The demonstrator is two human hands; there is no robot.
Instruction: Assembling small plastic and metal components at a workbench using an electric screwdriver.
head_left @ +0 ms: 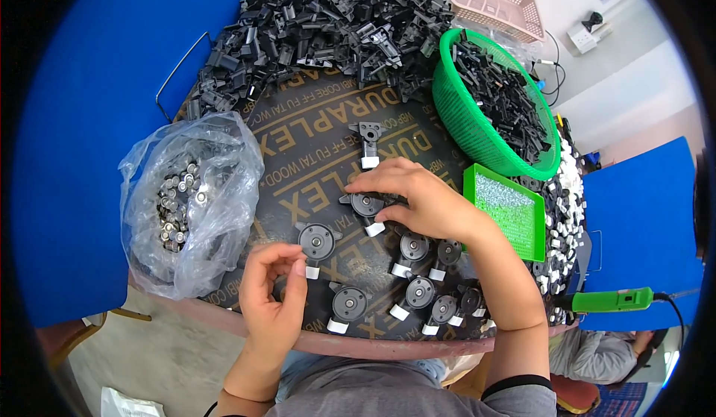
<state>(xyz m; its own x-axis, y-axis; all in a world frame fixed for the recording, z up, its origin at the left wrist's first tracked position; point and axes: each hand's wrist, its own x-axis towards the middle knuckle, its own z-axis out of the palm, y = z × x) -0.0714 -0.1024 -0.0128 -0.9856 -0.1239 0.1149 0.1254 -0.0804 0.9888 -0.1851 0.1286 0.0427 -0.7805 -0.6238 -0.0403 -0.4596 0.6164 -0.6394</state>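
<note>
My right hand reaches over a black part with a round grey disc and a white end block. Its fingers are at the far edge and its thumb is by the near side, closed around the part. My left hand is beside another disc part. Its thumb and index fingertips are close together in a pinch; anything between them is too small to make out. Farther away lies a black bracket with a white end and no disc. Several similar disc parts lie near the table's front edge.
A plastic bag of small metal pieces lies left. Loose black parts are heaped at the back. At right are a green basket, a green tray of small shiny pieces, white pieces and a green-handled tool.
</note>
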